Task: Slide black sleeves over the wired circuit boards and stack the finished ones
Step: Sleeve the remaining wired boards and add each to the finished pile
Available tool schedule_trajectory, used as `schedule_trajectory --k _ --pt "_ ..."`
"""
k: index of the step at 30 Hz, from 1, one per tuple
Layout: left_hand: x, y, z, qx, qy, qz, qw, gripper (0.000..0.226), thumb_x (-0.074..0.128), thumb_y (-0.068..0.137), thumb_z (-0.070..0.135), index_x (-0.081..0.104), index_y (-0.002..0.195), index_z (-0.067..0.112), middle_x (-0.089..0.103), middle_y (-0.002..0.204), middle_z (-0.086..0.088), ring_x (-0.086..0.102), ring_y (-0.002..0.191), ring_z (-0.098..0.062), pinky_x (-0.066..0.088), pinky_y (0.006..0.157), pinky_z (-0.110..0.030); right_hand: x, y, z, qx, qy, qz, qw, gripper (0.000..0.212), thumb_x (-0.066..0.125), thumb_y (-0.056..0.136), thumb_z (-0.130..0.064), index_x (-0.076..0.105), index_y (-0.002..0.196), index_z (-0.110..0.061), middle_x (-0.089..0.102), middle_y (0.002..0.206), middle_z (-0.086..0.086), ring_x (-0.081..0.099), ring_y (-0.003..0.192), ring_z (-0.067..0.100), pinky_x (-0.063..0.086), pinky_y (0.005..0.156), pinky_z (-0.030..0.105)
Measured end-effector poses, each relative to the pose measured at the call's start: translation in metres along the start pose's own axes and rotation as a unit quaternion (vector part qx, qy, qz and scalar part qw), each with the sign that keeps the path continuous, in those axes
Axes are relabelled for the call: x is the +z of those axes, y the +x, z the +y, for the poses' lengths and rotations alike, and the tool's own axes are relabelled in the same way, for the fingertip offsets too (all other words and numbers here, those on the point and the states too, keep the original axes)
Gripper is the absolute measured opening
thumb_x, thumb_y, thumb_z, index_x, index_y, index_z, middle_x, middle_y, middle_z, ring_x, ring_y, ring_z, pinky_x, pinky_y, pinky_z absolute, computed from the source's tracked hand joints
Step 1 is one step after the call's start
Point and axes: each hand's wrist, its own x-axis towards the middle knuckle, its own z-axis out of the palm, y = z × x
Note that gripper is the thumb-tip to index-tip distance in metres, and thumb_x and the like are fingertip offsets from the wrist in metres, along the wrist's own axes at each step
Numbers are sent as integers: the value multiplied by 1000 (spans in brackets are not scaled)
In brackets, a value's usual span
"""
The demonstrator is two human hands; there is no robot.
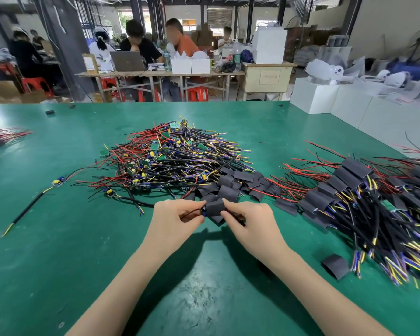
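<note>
Black sleeve [214, 207] is being held just above the green bench [58, 238], between both hands at centre frame. Right hand [249, 220] is pinching the sleeve's right end, thumb and forefinger curled onto it in a closed grip. Left hand [176, 218] is pinching the wired circuit board [203, 211] at the sleeve's left mouth, where a blue component is showing; how far the board is sitting inside cannot be told. Its black lead is trailing under the left fingers. Just beyond the hands, loose empty sleeves [230, 185] are lying in a small heap, touching the near edge of a large pile of bare wired boards [170, 156] with red, black, yellow and blue wires. To the right, sleeved units [354, 190] are lying stacked in overlapping rows, red wires pointing away, black cables pointing toward the near edge. One flat sleeve [335, 263] is lying alone beside that stack. Two stray boards [58, 182] are lying left of the main pile. White boxes [325, 98] are standing along the far right edge.
</note>
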Motion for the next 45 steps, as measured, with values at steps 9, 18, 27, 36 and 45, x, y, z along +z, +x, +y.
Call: schedule_trajectory --k 9,18,27,36,45 --pt "-12 7 -5 -48 -185 -84 978 32 66 87 -4 68 115 11 77 86 -10 75 79 -25 59 70 -24 -5 4 3 36 83 -18 996 16 60 91 -18 71 99 -12 71 72 0 66 67 22 53 72 37" --pt "-11 7 -11 -60 -200 -89 974 26 69 84 -3 76 88 22 76 79 -10 75 74 -23 58 66 -22 -10 4 2 7 72 -60 996 20 61 93 -17 72 107 -10 66 72 3 58 63 15 46 68 32" --pt "1 3 -9 39 -32 -78 996 36 77 82 15 67 116 20 73 99 7 68 94 -6 50 87 -17 -85 22 31 120 36 130 984 27 69 85 -13 72 111 -19 75 84 -2 61 75 -1 48 80 22" --pt "-12 17 -30 39 144 42 988 33 71 83 2 68 116 7 67 112 -5 61 105 -24 46 98 -37 -138 3 83 323 -262 104 903 31 79 70 -20 75 100 -18 72 90 14 64 90 37 51 75 42" --pt "-30 30 -68 -56 403 -38 913 52 43 101 27 31 151 15 30 158 -8 19 147 -25 27 112 -43 -81 15 51 175 -161 42 970 19 73 78 -25 75 97 -20 69 89 3 62 93 29 50 80 38"
